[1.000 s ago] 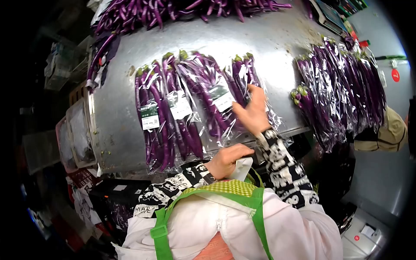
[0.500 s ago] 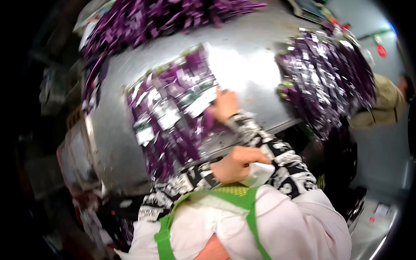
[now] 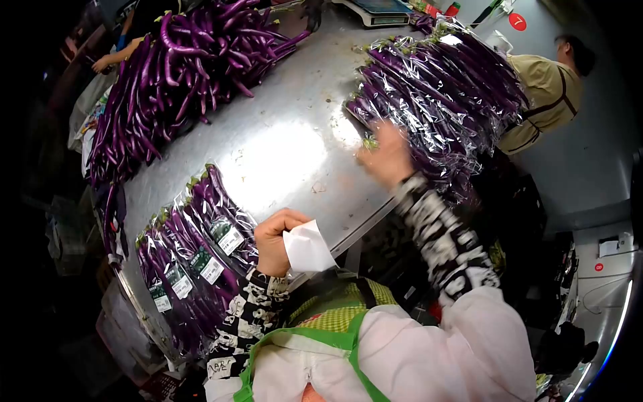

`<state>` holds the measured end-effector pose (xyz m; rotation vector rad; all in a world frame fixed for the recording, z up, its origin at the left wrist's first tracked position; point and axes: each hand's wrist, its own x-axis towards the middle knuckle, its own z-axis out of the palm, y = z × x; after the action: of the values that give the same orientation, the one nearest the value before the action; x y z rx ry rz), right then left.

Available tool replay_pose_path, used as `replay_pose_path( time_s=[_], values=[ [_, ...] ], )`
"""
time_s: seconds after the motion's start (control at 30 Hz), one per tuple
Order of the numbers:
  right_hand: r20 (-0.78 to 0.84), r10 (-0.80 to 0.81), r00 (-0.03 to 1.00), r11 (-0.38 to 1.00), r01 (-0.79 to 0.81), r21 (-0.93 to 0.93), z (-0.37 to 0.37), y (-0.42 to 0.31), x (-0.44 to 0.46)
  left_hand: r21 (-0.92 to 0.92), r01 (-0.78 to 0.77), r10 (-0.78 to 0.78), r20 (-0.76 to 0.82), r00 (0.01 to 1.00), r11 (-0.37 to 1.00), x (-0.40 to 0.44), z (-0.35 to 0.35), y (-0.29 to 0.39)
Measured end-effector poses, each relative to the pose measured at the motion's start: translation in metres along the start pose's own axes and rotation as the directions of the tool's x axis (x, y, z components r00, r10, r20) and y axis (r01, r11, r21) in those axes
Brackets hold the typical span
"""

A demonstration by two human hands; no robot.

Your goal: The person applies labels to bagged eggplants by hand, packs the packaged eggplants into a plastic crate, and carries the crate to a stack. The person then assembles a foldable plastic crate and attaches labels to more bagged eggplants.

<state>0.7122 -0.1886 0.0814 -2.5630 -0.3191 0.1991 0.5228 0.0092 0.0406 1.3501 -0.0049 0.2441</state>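
My left hand (image 3: pixel 276 240) is closed on a folded piece of white paper (image 3: pixel 309 248) near the table's front edge. Slightly blurred, my right hand (image 3: pixel 388 155) is open at the near left edge of a pile of bagged eggplants (image 3: pixel 439 100); whether it touches the plastic I cannot tell. Beside my left hand lies a row of several clear bags of eggplants (image 3: pixel 194 258), their stems facing away from me. White and green labels (image 3: pixel 211 269) are stuck on these bags.
Loose purple eggplants (image 3: pixel 191 63) are heaped at the far left of the metal table (image 3: pixel 268 144). A scale (image 3: pixel 378 12) stands at the back edge. One person in a tan top (image 3: pixel 542 97) is at the right; another person's arm (image 3: pixel 117 59) shows at far left.
My right hand has left the labelled bags and moved right to the bagged pile. My left hand still holds the white paper. The view has shifted, with the labelled row now lower left.
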Motion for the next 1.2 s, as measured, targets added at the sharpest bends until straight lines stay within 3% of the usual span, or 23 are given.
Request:
replay_pose_path(
  time_s=[0.03, 0.07, 0.1, 0.13, 0.17, 0.2, 0.23, 0.3, 0.4, 0.53, 0.63, 0.67, 0.7, 0.77, 0.87, 0.9, 0.93, 0.97, 1.0, 1.03, 1.1, 1.17, 1.2],
  values=[
    [-0.495, -0.479, 0.725, 0.844, 0.226, -0.486, -0.007, 0.062, 0.033, 0.105, -0.008, 0.01, -0.02, 1.0, 0.994, 0.005, 0.002, -0.003],
    [-0.492, -0.415, 0.765, 0.803, 0.053, -0.594, -0.044, 0.103, 0.065, 0.211, -0.003, 0.014, -0.051, 0.999, 0.977, 0.007, 0.003, -0.005],
    [-0.422, -0.122, 0.898, 0.679, -0.235, -0.696, -0.078, 0.121, 0.091, 0.332, 0.047, -0.024, -0.071, 0.997, 0.942, 0.01, 0.006, -0.003],
    [-0.272, 0.185, 0.944, 0.735, -0.316, -0.6, -0.113, 0.123, 0.098, 0.108, 0.204, -0.183, -0.181, 0.966, 0.973, 0.011, 0.012, -0.003],
    [-0.316, 0.121, 0.941, 0.686, -0.309, -0.659, -0.115, 0.187, 0.12, -0.135, 0.313, -0.338, -0.258, 0.905, 0.94, 0.014, 0.018, -0.004],
    [-0.293, 0.263, 0.919, 0.661, -0.393, -0.639, -0.121, 0.182, 0.117, -0.152, 0.248, -0.283, -0.28, 0.917, 0.957, 0.016, 0.018, -0.011],
    [-0.358, 0.233, 0.904, 0.653, -0.418, -0.631, -0.117, 0.182, 0.116, -0.166, 0.186, -0.229, -0.297, 0.927, 0.968, 0.013, 0.016, -0.017],
    [-0.304, 0.297, 0.905, 0.646, -0.425, -0.635, -0.124, 0.171, 0.127, -0.189, 0.256, -0.3, -0.262, 0.917, 0.948, 0.008, 0.007, -0.019],
    [-0.272, 0.223, 0.936, 0.598, -0.352, -0.72, -0.121, 0.136, 0.123, 0.351, 0.124, -0.063, -0.182, 0.981, 0.928, -0.003, -0.009, -0.044],
    [-0.203, 0.031, 0.979, 0.808, -0.144, -0.571, -0.112, 0.077, 0.103, 0.559, 0.063, -0.035, -0.061, 0.998, 0.827, -0.015, -0.018, -0.049],
    [-0.155, 0.047, 0.987, 0.912, -0.106, -0.395, -0.073, 0.033, 0.063, 0.535, 0.005, -0.009, 0.004, 1.0, 0.845, -0.022, -0.002, -0.039],
    [-0.031, 0.14, 0.99, 0.978, -0.143, -0.151, -0.059, 0.024, 0.05, 0.523, -0.009, -0.007, 0.028, 1.0, 0.852, -0.024, 0.005, -0.034],
    [-0.115, 0.073, 0.991, 0.968, -0.098, -0.231, -0.033, 0.023, 0.038, 0.518, -0.009, -0.006, 0.028, 1.0, 0.855, -0.026, 0.014, -0.029],
    [-0.038, 0.034, 0.999, 0.999, -0.035, -0.009, 0.016, 0.024, 0.016, 0.415, -0.122, 0.094, 0.087, 0.992, 0.902, -0.029, 0.031, -0.017],
    [0.062, -0.044, 0.997, 0.999, 0.042, 0.024, 0.085, 0.013, -0.026, 0.299, -0.156, 0.14, 0.076, 0.987, 0.941, -0.038, 0.05, -0.006],
    [0.154, 0.004, 0.988, 0.998, -0.013, 0.055, 0.111, 0.018, -0.038, 0.302, -0.149, 0.132, 0.076, 0.988, 0.942, -0.041, 0.047, -0.008],
    [0.28, 0.083, 0.956, 0.992, -0.051, -0.119, 0.117, 0.006, -0.051, 0.335, -0.211, 0.166, 0.159, 0.973, 0.918, -0.043, 0.042, -0.011],
    [0.28, 0.084, 0.956, 0.992, -0.053, -0.117, 0.123, 0.002, -0.062, 0.36, -0.277, 0.198, 0.242, 0.95, 0.891, -0.043, 0.038, -0.015],
    [0.195, -0.037, 0.98, 0.981, 0.072, -0.179, 0.127, 0.001, -0.071, 0.364, -0.343, 0.271, 0.233, 0.934, 0.866, -0.04, 0.038, -0.017],
    [0.123, -0.163, 0.979, 0.949, 0.19, -0.25, 0.129, 0.001, -0.077, 0.368, -0.259, 0.206, 0.178, 0.962, 0.893, -0.042, 0.034, -0.024],
    [0.18, -0.126, 0.976, 0.963, 0.164, -0.216, 0.126, 0.004, -0.083, 0.377, -0.177, 0.165, 0.065, 0.984, 0.909, -0.039, 0.03, -0.029],
    [0.011, -0.244, 0.97, 0.97, 0.243, 0.029, 0.117, 0.017, -0.084, 0.454, -0.06, 0.128, -0.119, 0.985, 0.889, -0.034, 0.03, -0.028],
    [-0.086, -0.332, 0.939, 0.93, 0.341, 0.136, 0.106, 0.02, -0.086, 0.361, 0.064, 0.005, -0.185, 0.983, 0.93, -0.031, 0.029, -0.026]
  ],
)
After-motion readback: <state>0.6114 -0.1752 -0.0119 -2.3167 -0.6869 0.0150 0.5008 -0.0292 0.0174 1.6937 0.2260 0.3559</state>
